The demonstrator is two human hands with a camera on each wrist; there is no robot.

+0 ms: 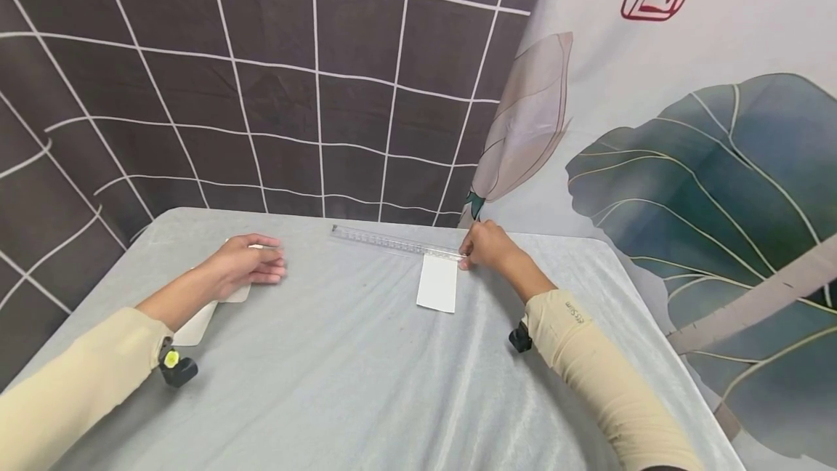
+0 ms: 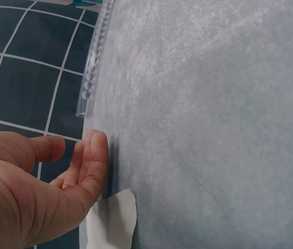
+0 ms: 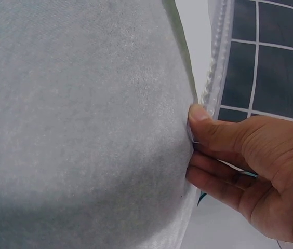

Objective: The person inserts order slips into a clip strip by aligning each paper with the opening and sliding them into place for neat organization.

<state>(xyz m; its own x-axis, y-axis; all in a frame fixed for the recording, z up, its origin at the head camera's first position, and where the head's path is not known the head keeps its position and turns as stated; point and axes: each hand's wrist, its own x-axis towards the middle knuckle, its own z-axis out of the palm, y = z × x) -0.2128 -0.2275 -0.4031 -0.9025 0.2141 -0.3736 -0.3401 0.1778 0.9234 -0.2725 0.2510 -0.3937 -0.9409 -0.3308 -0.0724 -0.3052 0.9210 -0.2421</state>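
Note:
A clear plastic ruler (image 1: pixel 386 240) lies slantwise near the far edge of the table. My right hand (image 1: pixel 489 246) pinches its right end between thumb and fingers, and the right wrist view shows the thumb on the ruler (image 3: pixel 219 57). Below that end is a small white rectangular card (image 1: pixel 438 284), its top edge along the ruler. Over on the left, my left hand (image 1: pixel 245 264) holds nothing, its fingers loosely bent and the thumb apart. Beneath it are white pieces of card (image 1: pixel 196 325), partly hidden by the hand and wrist.
A pale grey cloth covers the table (image 1: pixel 340 376). Behind it hangs a dark curtain (image 1: pixel 261 93) with a white grid. To the right is a white curtain (image 1: pixel 608 93) with a leaf print, close by the right arm.

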